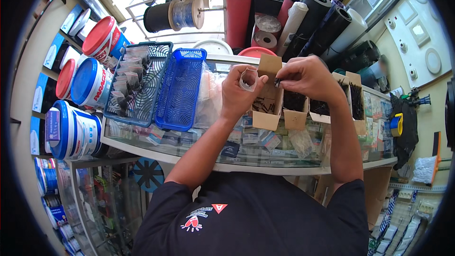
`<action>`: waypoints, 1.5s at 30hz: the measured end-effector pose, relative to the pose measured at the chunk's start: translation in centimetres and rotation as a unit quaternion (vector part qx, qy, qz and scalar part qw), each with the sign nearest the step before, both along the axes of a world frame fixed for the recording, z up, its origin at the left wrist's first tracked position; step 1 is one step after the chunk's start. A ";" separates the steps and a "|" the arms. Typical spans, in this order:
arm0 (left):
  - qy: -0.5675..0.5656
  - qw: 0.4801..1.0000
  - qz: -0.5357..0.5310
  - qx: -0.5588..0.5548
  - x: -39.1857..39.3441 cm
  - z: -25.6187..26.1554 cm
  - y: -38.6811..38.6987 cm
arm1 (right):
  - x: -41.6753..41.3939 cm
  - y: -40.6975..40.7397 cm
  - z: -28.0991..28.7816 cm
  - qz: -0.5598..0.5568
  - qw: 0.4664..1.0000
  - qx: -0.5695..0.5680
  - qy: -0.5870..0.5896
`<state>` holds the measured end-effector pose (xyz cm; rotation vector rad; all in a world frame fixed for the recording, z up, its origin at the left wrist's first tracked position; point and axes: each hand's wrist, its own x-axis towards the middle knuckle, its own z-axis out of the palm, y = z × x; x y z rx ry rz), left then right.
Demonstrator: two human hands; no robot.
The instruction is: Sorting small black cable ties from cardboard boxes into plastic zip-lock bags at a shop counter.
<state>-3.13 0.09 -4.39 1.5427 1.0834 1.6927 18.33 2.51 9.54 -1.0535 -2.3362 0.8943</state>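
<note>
My left hand holds a small clear plastic bag, its mouth spread round between thumb and fingers. My right hand pinches a few small dark screws just right of the bag. Below the hands stands an open cardboard box with a thin scatter of dark screws at its bottom. Fuller piles of dark screws fill a second cardboard box and further boxes to the right, partly behind my right forearm. Loose clear plastic bags lie left of my left hand.
A glass display counter carries everything. On its left are a blue plastic basket and a dark teal basket holding several filled zip bags. A crumpled clear bag lies in front of the boxes. Paint buckets stand far left.
</note>
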 end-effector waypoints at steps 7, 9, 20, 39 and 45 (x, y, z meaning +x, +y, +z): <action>-0.039 0.997 -0.065 -0.030 0.4 0.8 -0.7 | -2.4 -0.5 2.5 0.009 0.997 -0.016 0.080; -0.034 0.996 -0.075 -0.044 0.1 0.5 -0.7 | -3.2 -0.5 2.3 0.021 0.997 0.011 0.078; -0.032 0.997 -0.066 -0.005 0.1 1.2 -0.7 | -4.8 -0.3 1.6 0.035 0.994 0.065 0.077; -0.015 0.998 -0.063 -0.020 0.1 0.8 -0.5 | -4.5 -0.8 1.4 0.020 0.994 0.065 0.091; -0.072 0.996 -0.039 -0.027 -0.2 1.1 -0.2 | -1.9 0.3 -0.3 -0.037 0.998 0.034 0.044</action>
